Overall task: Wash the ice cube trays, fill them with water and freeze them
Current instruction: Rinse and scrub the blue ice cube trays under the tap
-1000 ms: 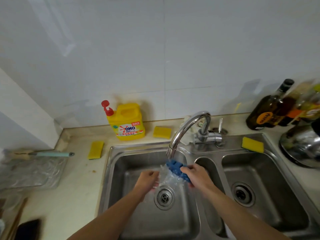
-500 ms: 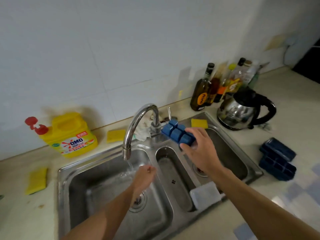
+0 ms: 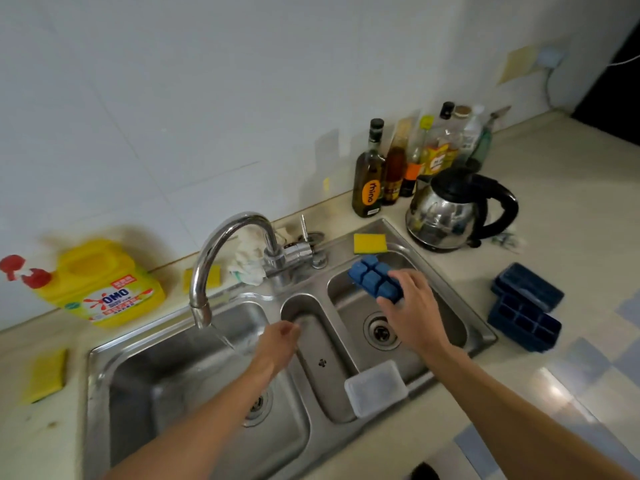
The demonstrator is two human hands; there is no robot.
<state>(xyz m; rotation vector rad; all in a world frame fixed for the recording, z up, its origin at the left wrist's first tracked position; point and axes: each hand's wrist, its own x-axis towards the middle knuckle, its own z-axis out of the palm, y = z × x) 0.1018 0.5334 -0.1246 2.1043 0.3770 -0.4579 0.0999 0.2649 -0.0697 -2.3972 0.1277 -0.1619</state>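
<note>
Nearest, stretches two bare forearms out over a steel sink (image 3: pixel 100 355) with a left basin, a narrow middle trough and a right basin. Has a white lidded container (image 3: pixel 375 388) sitting on the front rim, at the near end of the trough. Holds the left hand (image 3: pixel 277 344) above the left basin, just beside the water stream (image 3: pixel 225 341), its fingers (image 3: pixel 292 330) loosely curled with nothing in them. Grips a blue ice cube tray (image 3: pixel 372 278) with the right hand (image 3: pixel 412 313), clamping the near end and carrying it upside down, cube bottoms up, over the back left corner of the right basin; cannot tell whether it touches the steel.

Further right, keeps two more on the counter (image 3: pixel 571 237) beside the sink: a nearer tray (image 3: pixel 524 323) with its cells facing up, touching a farther tray (image 3: pixel 526 284), both dark blue. Lets the curved tap (image 3: pixel 221 244) run into the left basin, with a crumpled cloth (image 3: pixel 247 265) at its base. Shows three yellow sponges: one on the sink's back rim (image 3: pixel 370 243), one behind the tap (image 3: pixel 204 277), one on the counter left of the sink (image 3: pixel 46 374). Has a yellow detergent jug (image 3: pixel 104 282) with a red pump against the wall (image 3: pixel 173 98), a steel kettle (image 3: pixel 450 213) with a black handle behind the right basin, and a row of bottles (image 3: pixel 369 174) farthest back.
</note>
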